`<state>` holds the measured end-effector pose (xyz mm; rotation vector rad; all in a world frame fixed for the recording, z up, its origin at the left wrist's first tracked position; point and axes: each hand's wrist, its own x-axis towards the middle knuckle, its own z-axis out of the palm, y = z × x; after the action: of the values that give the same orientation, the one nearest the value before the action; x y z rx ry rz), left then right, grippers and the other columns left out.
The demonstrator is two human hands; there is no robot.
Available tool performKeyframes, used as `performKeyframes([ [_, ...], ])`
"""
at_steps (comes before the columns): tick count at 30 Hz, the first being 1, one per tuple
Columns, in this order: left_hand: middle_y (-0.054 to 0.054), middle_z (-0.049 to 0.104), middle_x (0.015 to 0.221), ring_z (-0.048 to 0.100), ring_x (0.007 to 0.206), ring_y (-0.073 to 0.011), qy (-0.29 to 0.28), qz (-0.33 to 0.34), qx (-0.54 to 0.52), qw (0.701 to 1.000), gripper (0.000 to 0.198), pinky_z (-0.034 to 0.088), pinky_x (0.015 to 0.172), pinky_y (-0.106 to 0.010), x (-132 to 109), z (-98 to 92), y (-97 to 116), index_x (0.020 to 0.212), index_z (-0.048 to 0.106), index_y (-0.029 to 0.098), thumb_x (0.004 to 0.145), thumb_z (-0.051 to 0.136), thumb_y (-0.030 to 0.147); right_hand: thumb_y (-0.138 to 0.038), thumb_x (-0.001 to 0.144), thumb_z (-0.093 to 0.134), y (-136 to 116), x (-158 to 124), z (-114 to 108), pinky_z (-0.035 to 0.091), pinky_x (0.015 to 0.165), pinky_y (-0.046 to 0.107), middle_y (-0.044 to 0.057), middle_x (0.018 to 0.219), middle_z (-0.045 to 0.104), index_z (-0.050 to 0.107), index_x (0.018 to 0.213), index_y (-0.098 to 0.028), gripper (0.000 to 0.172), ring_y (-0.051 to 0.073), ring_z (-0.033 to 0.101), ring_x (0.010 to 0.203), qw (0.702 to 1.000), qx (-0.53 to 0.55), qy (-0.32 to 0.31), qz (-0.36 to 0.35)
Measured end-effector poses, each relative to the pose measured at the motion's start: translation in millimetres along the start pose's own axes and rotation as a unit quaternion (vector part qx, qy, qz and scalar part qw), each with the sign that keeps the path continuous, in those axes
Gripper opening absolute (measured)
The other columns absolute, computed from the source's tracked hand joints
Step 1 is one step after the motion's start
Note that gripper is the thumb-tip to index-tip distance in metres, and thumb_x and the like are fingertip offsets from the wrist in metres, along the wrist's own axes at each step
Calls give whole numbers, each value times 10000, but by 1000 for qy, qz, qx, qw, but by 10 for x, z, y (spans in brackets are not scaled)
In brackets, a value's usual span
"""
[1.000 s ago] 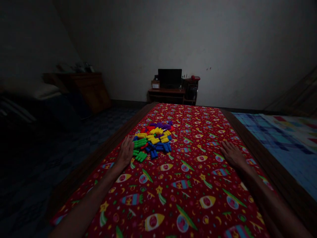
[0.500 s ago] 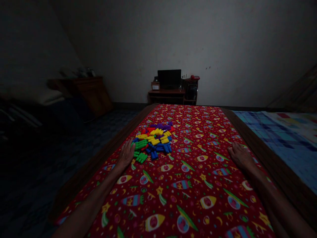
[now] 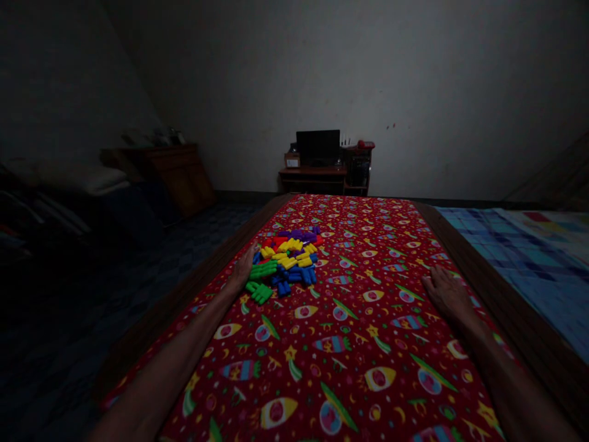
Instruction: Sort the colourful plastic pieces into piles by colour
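A pile of plastic pieces lies on the red patterned cloth (image 3: 331, 319), left of its middle. Green pieces (image 3: 260, 293) are nearest me, with blue pieces (image 3: 299, 276) beside them, yellow pieces (image 3: 288, 262) behind, and red and purple pieces (image 3: 301, 235) at the back. My left hand (image 3: 243, 267) is at the pile's left edge, next to the green pieces, turned on its side; its fingers are too dim to tell apart. On the cloth's right side my right hand (image 3: 445, 288) rests palm down, fingers spread, holding nothing.
Beyond the table's far end stands a desk (image 3: 313, 174) with a black monitor (image 3: 318, 147). A wooden cabinet (image 3: 179, 178) is at the back left. Along the right side lies a blue checked cloth (image 3: 497, 245).
My left hand has moved slightly forward and turned onto its side against the pile. Some yellow and green pieces at the left have shifted a little. My right hand stays in place.
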<state>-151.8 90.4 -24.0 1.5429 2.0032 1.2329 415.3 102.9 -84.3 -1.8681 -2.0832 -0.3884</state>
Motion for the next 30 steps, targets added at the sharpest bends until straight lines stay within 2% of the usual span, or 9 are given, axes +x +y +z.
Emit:
performKeyframes([
  [5, -35, 694, 1173, 554, 1225, -236, -48, 47, -39, 997, 473, 384, 1099, -411, -106, 270, 247, 1178, 631, 223, 922, 286, 421, -376, 966, 247, -62, 6, -72, 364, 1048, 496, 238, 1392, 486, 487, 1327, 12, 582, 342, 425, 1304, 999, -27, -27, 19],
  [9, -37, 612, 1315, 472, 1305, -224, -92, 96, -76, 988, 473, 326, 1139, -392, -295, 520, 537, 1247, 591, 201, 919, 295, 369, -383, 968, 249, -71, 16, -88, 365, 1050, 484, 225, 1399, 485, 481, 1336, 0, 580, 331, 429, 1307, 998, -38, -35, 24],
  [13, -60, 572, 1362, 465, 1308, -215, -133, 129, -85, 979, 491, 287, 1159, -402, -495, 847, 822, 1247, 589, 177, 932, 272, 380, -379, 969, 249, -87, 12, -102, 368, 1050, 472, 214, 1388, 500, 485, 1333, -13, 567, 323, 431, 1307, 999, -43, -23, 21],
  [18, -98, 512, 1418, 438, 1329, -232, -202, 214, -94, 951, 544, 304, 1147, -424, -644, 1207, 1024, 1313, 536, 159, 941, 270, 453, -358, 967, 260, -103, -6, -113, 388, 1029, 468, 213, 1374, 514, 518, 1297, -39, 527, 316, 462, 1277, 999, -52, -14, 9],
  [21, -83, 506, 1422, 390, 1361, -223, -190, 269, -64, 942, 563, 270, 1166, -405, -396, 1135, 980, 1333, 518, 179, 952, 246, 492, -335, 965, 259, -101, -14, -115, 380, 1037, 470, 221, 1356, 527, 528, 1280, -21, 520, 322, 454, 1283, 998, -63, -11, -13],
  [23, -94, 537, 1384, 373, 1366, -230, -99, 246, -26, 964, 550, 252, 1170, -421, -75, 962, 859, 1299, 536, 164, 970, 219, 469, -332, 963, 263, -100, -17, -115, 383, 1033, 475, 229, 1346, 533, 532, 1274, -12, 522, 329, 455, 1280, 998, -66, -9, -21],
  [25, -92, 595, 1298, 414, 1328, -237, -1, 157, 26, 987, 501, 260, 1158, -449, 275, 770, 691, 1242, 567, 168, 993, 216, 424, -336, 958, 275, -100, -19, -108, 390, 1026, 480, 223, 1351, 532, 536, 1276, -28, 514, 329, 463, 1272, 998, -64, -5, -14],
  [27, -120, 601, 1258, 448, 1283, -284, 13, 117, 36, 992, 441, 289, 1120, -515, 572, 641, 530, 1225, 566, 141, 1003, 271, 383, -333, 950, 296, -98, -24, -90, 388, 1029, 482, 209, 1359, 530, 540, 1279, -50, 497, 325, 467, 1270, 998, -59, 1, -6],
  [30, -98, 586, 1220, 584, 1078, -260, -24, 89, 31, 995, 347, 499, 910, -471, 880, 664, 419, 1209, 561, 150, 932, 533, 359, -326, 941, 314, -88, -32, -53, 385, 1032, 485, 207, 1360, 529, 541, 1278, -54, 489, 325, 453, 1282, 999, -50, 4, -6],
])
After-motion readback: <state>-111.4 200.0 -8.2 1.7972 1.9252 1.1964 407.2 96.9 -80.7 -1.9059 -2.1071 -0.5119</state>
